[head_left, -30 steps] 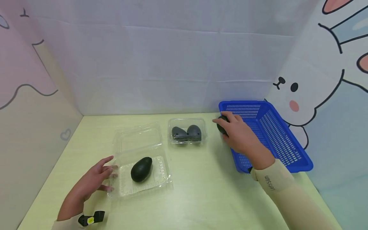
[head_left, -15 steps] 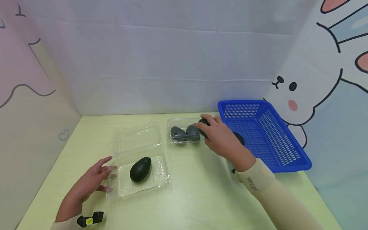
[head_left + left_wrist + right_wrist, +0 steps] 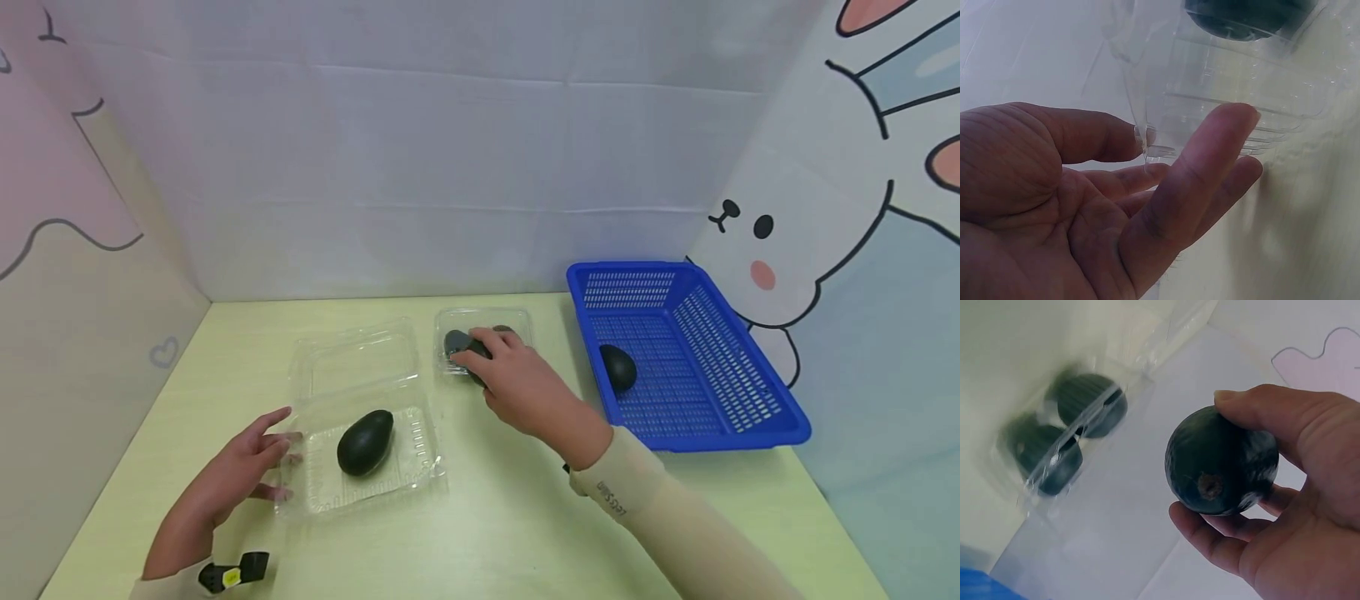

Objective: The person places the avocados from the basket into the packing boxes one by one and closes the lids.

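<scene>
In the right wrist view my right hand (image 3: 1297,481) grips a dark green avocado (image 3: 1216,456) between thumb and fingers, its stem scar showing. In the head view that hand overlaps a lidded clear plastic box (image 3: 487,317) at the back, which holds two avocados (image 3: 1091,403). My left hand (image 3: 247,458) touches the left edge of an opened clear plastic clamshell (image 3: 322,492). Its fingers are spread and loosely bent, the thumb tip right at the plastic edge. One avocado (image 3: 366,443) lies in the clamshell's base; the lid (image 3: 360,350) is folded back, away from me.
A blue mesh basket (image 3: 697,446) stands at the right of the pale wooden table (image 3: 480,517), with an avocado (image 3: 618,368) by its left wall. A white cloth (image 3: 450,167) hangs behind the table, and cartoon-printed panels (image 3: 862,333) flank it.
My right hand has carried its avocado left from above the basket's left edge to in front of the lidded box. The avocado in the basket has come into sight. The left hand stays put.
</scene>
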Demonstrator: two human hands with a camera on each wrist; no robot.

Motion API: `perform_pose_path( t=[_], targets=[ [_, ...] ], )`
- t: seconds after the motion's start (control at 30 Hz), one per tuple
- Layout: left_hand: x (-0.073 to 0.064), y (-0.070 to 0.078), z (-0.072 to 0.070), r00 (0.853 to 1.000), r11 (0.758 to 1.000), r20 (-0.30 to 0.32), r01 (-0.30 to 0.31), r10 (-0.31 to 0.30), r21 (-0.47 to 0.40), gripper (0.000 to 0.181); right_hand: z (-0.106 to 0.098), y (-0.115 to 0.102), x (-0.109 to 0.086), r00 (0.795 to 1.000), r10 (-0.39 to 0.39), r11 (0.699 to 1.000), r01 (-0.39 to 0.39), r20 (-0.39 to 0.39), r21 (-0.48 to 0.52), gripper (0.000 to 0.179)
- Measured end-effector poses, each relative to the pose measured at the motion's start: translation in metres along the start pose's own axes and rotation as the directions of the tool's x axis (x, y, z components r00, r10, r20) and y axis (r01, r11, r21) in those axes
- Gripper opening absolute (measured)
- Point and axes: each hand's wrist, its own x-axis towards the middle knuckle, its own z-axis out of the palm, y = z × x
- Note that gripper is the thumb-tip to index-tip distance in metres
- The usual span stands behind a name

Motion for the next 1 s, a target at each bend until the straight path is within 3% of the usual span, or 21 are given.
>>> perform_pose_path(
  t=[0.2, 0.57, 1.0],
  targets=[
    [-0.001, 0.001, 0.0, 1.0, 1.0, 0.001, -0.007, 0.007, 0.002, 0.063, 0.016, -0.021, 0.005, 0.997, -0.048, 0.999, 0.047, 0.058, 0.014, 0.056],
    [0.0, 0.0, 0.0, 1.0, 1.0, 0.004, -0.005, 0.005, 0.001, 0.062, 0.036, -0.052, 0.009, 0.99, -0.122, 0.992, 0.122, 0.064, 0.0, 0.053],
    [0.001, -0.001, 0.0, 1.0, 1.0, 0.0, 0.001, -0.001, 0.012, 0.062, 0.062, -0.072, 0.008, 0.986, -0.153, 0.981, 0.145, 0.059, 0.128, 0.056]
  ],
)
